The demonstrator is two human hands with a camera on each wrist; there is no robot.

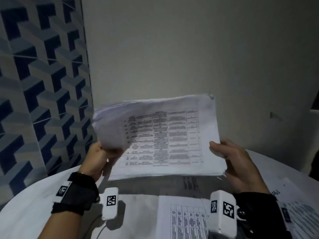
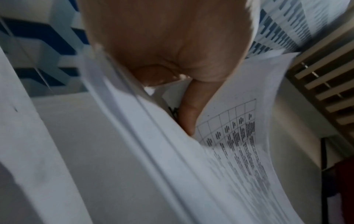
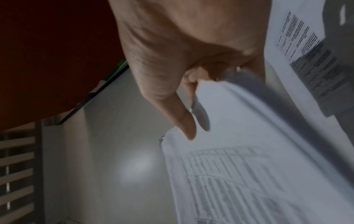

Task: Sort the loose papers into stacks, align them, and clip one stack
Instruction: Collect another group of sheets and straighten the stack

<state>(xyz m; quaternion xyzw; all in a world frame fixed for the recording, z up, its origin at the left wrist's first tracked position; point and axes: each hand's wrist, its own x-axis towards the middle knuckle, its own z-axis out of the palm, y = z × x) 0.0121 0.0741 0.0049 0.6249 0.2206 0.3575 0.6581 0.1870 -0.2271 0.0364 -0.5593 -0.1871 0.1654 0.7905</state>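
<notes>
Seen from the head camera, both hands hold a thick stack of papers (image 1: pixel 162 135) in the air above the white worktop (image 1: pixel 34 204), the left hand (image 1: pixel 98 157) at its left edge and the right hand (image 1: pixel 238 163) at its right edge. More printed sheets (image 1: pixel 183 218) lie flat on the worktop below the stack. Only the left wrist view shows the left grip closely: the thumb (image 2: pixel 189 115) presses a table-printed page while sheets fan apart. The right wrist view shows the right thumb (image 3: pixel 184 118) on the top sheet, clasping the stack.
</notes>
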